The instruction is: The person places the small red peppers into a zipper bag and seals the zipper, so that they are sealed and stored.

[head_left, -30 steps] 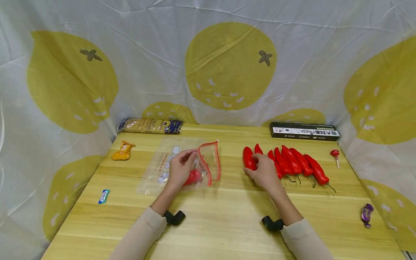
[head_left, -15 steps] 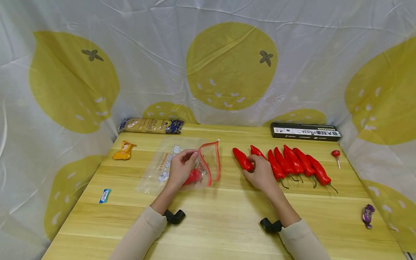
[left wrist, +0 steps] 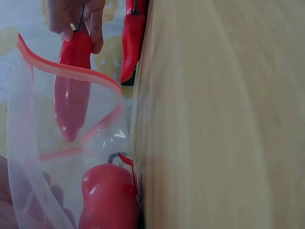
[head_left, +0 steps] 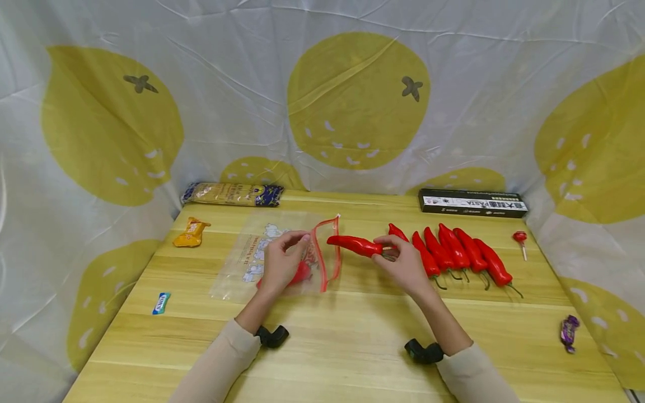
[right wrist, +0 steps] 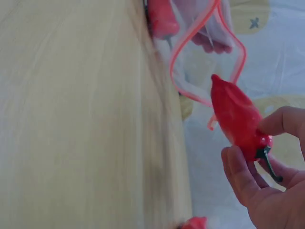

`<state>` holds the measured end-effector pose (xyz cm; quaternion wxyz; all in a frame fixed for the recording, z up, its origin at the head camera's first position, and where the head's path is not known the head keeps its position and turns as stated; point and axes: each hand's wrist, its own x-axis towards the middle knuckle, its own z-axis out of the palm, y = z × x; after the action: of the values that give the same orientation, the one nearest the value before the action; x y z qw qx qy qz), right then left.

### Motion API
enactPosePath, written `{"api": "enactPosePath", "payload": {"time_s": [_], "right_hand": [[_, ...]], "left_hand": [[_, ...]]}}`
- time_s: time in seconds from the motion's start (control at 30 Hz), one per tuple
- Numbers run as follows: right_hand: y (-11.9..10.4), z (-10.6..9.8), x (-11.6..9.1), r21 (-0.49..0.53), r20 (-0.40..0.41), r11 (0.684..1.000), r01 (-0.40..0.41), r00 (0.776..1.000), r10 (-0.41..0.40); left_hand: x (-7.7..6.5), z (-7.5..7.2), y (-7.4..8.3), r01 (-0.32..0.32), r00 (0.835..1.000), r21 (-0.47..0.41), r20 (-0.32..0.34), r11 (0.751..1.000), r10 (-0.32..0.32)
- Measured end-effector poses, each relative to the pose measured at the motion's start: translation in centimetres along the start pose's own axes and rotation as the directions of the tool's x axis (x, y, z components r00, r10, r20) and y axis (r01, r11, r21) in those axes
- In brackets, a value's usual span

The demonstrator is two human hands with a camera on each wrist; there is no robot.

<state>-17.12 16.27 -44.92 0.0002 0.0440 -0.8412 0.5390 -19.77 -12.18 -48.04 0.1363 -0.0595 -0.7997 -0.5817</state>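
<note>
A clear zip bag (head_left: 232, 274) with a red zip edge (head_left: 317, 252) lies on the table left of centre, its mouth gaping to the right. My left hand (head_left: 279, 260) pinches the upper layer close to that mouth. Through the plastic shows a red pepper (left wrist: 107, 198), its stem towards the opening. My right hand (head_left: 405, 266) grips another red pepper (head_left: 355, 244) at its stem end, thumb on one side and fingers on the other. This pepper's tip points left, right at the bag's mouth; in the right wrist view its green stem (right wrist: 270, 164) sticks out by the palm.
Several more red peppers (head_left: 456, 249) lie in a row right of the right hand. Pasta packs, one bagged (head_left: 232, 194) and one boxed (head_left: 472, 204), line the back edge. Wrapped sweets (head_left: 190, 232) lie at the left, a lollipop (head_left: 520, 238) and purple sweet (head_left: 569, 333) at the right.
My right hand has drawn the pepper out of the row and turned it, tip now leftward, close to the bag's mouth. My left hand has hardly moved; the mouth gapes slightly wider.
</note>
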Motion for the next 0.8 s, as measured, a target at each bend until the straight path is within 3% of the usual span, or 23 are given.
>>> {"api": "enactPosePath", "payload": {"time_s": [0.23, 0.63, 0.8], "right_hand": [[0.1, 3.2, 1.4, 0.049, 0.025, 0.998, -0.04, 0.999, 0.039], [0.7, 7.6, 2.9, 0.1, 0.027, 0.991, -0.088, 0.996, 0.086], [0.8, 8.2, 3.2, 0.205, 0.084, 0.974, -0.099, 0.993, 0.083]], "left_hand": [[-0.2, 0.3, 0.0, -0.029, 0.999, -0.002, 0.026, 1.0, 0.029], [-0.8, 0.8, 0.2, 0.005, 0.998, -0.06, 0.068, 0.998, -0.001], [-0.7, 0.8, 0.1, -0.001, 0.998, -0.052, 0.062, 0.999, 0.005]]}}
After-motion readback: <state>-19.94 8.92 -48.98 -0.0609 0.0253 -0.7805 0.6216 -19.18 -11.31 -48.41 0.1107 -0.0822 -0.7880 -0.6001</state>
